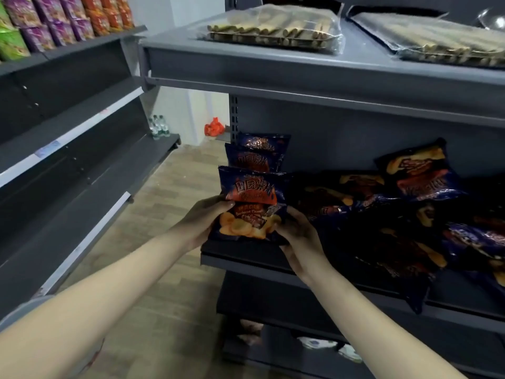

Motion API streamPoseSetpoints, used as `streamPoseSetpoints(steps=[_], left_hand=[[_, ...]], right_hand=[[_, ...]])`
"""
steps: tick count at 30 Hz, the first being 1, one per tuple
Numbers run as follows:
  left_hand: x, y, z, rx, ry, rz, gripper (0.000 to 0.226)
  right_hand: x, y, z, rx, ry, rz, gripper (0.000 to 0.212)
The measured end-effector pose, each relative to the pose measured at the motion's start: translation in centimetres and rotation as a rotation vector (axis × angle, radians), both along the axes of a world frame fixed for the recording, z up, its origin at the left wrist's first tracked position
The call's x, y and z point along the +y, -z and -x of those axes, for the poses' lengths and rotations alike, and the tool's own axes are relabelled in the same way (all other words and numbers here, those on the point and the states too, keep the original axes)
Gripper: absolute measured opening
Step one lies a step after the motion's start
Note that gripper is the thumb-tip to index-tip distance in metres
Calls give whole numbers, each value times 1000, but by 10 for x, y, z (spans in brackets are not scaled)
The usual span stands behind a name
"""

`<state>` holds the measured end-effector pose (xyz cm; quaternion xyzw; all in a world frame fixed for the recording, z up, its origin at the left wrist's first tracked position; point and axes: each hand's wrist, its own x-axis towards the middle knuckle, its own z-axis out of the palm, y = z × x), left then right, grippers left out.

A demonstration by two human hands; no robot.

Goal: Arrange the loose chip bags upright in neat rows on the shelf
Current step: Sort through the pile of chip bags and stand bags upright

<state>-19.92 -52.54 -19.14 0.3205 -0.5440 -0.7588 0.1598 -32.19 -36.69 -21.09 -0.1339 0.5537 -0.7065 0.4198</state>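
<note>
A dark blue barbecue chip bag [250,203] stands upright at the left front corner of the grey shelf [246,254]. My left hand [203,218] grips its left side and my right hand [299,232] holds its lower right corner. Two matching bags [257,154] stand upright in a row right behind it. To the right, several loose bags [388,222] lie flat and jumbled in shadow, and one bag [422,170] leans against the back panel.
The shelf above [300,69] overhangs and carries clear packs of wafer rolls [273,28]. On the left stands another grey rack [68,149] with purple, green and orange snack packs on top. Wood floor lies between. White packets sit on the bottom shelf.
</note>
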Motion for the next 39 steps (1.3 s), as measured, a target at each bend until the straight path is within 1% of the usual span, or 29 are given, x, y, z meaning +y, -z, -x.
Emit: streamPoseSetpoints(steps=[2, 3, 5, 6, 7, 9, 12, 15, 17, 18, 21, 22, 24, 26, 27, 29, 31, 36, 39], left_hand=[[-6, 3, -4, -54, 16, 122, 16], [-9, 5, -5, -91, 26, 231, 16], [-15, 10, -4, -142, 29, 445, 23], [-17, 13, -2, -142, 16, 503, 28], [-18, 14, -1, -134, 7, 539, 32], [-20, 18, 3, -130, 21, 629, 42], [-18, 22, 6, -73, 83, 727, 56], [-18, 25, 6, -22, 93, 835, 72], [-21, 33, 5, -14, 90, 874, 81], [-24, 36, 5, -28, 90, 880, 85], [-35, 49, 5, -87, 69, 907, 88], [-39, 53, 6, -86, 72, 943, 90], [-48, 64, 7, -77, 125, 1098, 87], [-55, 73, 9, -107, 192, 1248, 79], [-57, 77, 9, -123, 211, 1282, 76], [-59, 79, 10, -158, 228, 1291, 76], [-63, 81, 10, -159, 244, 1293, 81], [-63, 79, 12, -169, 281, 1320, 92], [-59, 77, 13, -189, 260, 1335, 91]], right_hand=[[0, 3, -1, 208, -16, -75, 48], [-1, 4, -2, 332, -18, -112, 54], [-3, 5, -4, 595, -16, -200, 64], [-5, 6, -5, 717, -17, -248, 68], [-8, 9, -5, 814, -18, -291, 72], [-15, 13, -7, 930, -10, -358, 74], [-27, 23, -9, 992, -1, -420, 75], [-37, 27, -8, 1037, -25, -464, 75], [-41, 27, -9, 1045, -57, -479, 72], [-43, 28, -10, 1082, -68, -494, 70], [-46, 36, -10, 1237, -45, -557, 61], [-46, 38, -11, 1275, -40, -583, 61], [-45, 41, -12, 1333, -50, -615, 61], [-44, 40, -14, 1326, -43, -606, 61], [-44, 40, -15, 1319, -43, -603, 62], [-44, 42, -15, 1359, -59, -633, 69], [-46, 47, -14, 1396, -57, -667, 73], [-48, 48, -13, 1340, -25, -687, 71], [-49, 47, -13, 1323, -16, -682, 71]])
